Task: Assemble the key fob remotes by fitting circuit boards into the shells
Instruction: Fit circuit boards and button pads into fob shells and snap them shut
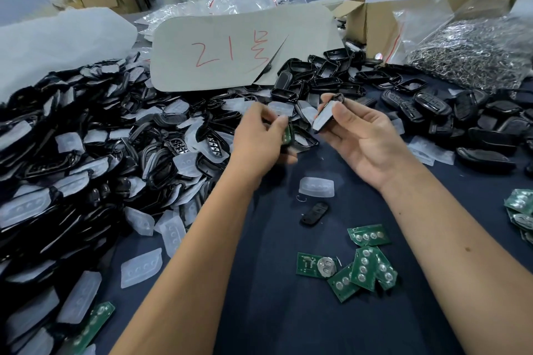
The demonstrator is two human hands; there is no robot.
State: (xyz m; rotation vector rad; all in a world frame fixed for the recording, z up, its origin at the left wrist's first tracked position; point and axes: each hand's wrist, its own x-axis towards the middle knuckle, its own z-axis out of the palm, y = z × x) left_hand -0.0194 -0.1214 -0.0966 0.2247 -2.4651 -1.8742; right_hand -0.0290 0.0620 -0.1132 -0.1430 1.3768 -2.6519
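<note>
My left hand (259, 138) grips a black shell with a green circuit board (287, 134) showing in it, above the middle of the dark blue table. My right hand (360, 135), palm up, pinches another black shell part (326, 115) with a pale pad on its face, held tilted just right of the left hand. Several loose green circuit boards (364, 265) lie on the cloth near me, one with a coin-cell holder (326, 267). A clear rubber button pad (316, 187) and a small black piece (314, 213) lie between my forearms.
A big heap of black shells and clear pads (86, 153) fills the left side. More black shells (432, 112) lie at the right. A grey card with red writing (230, 49), a cardboard box (372, 26) and a bag of metal rings (473, 52) stand behind. More boards (519, 210) sit at the right edge.
</note>
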